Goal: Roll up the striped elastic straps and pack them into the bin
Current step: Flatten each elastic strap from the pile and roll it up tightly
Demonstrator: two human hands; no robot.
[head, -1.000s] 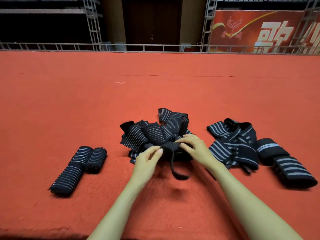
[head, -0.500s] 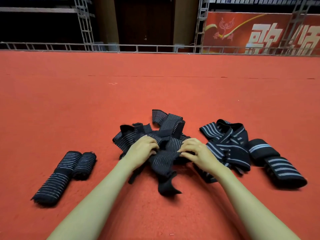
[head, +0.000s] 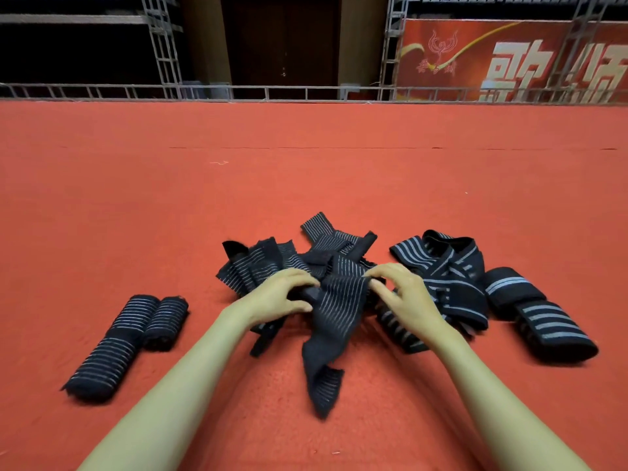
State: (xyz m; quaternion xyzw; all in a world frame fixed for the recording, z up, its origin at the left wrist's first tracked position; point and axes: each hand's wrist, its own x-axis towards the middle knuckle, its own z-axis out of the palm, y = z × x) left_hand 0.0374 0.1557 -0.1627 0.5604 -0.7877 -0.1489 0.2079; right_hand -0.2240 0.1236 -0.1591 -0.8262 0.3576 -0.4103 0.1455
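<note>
My left hand [head: 282,297] grips one end of the strap [head: 336,300] and my right hand [head: 404,297] pinches its edge, over the tangled pile [head: 258,263]. Its loose tail could twist or snag neighbouring straps, giving a slack roll.

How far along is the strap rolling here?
Done: rolled straps lie at the left, two wider-striped rolls at the right. In hand: left hand and right hand grip one thin-striped strap. Left: the middle pile, the loose wide-striped heap, and all packing; no bin shows.
</note>
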